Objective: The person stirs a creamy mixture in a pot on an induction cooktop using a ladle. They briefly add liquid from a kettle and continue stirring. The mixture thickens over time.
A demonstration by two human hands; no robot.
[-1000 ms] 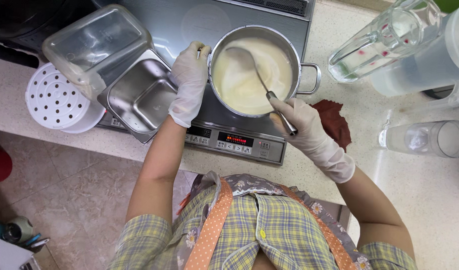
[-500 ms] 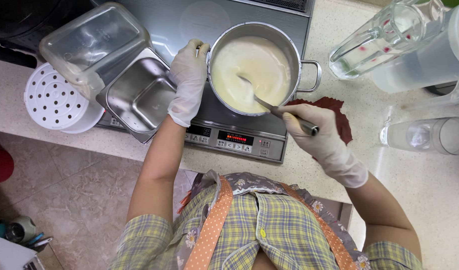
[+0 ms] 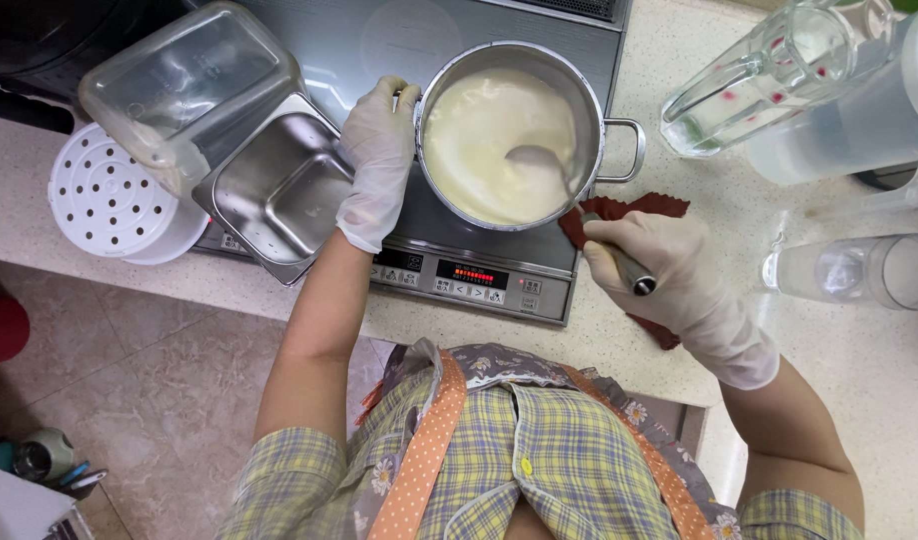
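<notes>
A steel pot [image 3: 449, 75] full of creamy white liquid stands on a flat cooktop [image 3: 379, 40]. My left hand [image 3: 376, 160], in a white glove, grips the pot's left handle. In my gloved right hand [image 3: 669, 280], just off the pot's right rim, is the handle of a metal ladle [image 3: 539, 163]. The ladle's bowl sits in the liquid at the right side of the pot.
A square steel pan [image 3: 279, 190] and a clear plastic box [image 3: 179, 85] lie left of the pot. A white perforated disc [image 3: 104, 200] rests at the counter edge. A dark red cloth [image 3: 629, 208], clear jugs [image 3: 769, 80] and a glass [image 3: 859, 270] stand on the right.
My right hand has drawn back to the right and toward me, swinging the ladle's bowl from the pot's far left to its right side. The left hand stays on the handle.
</notes>
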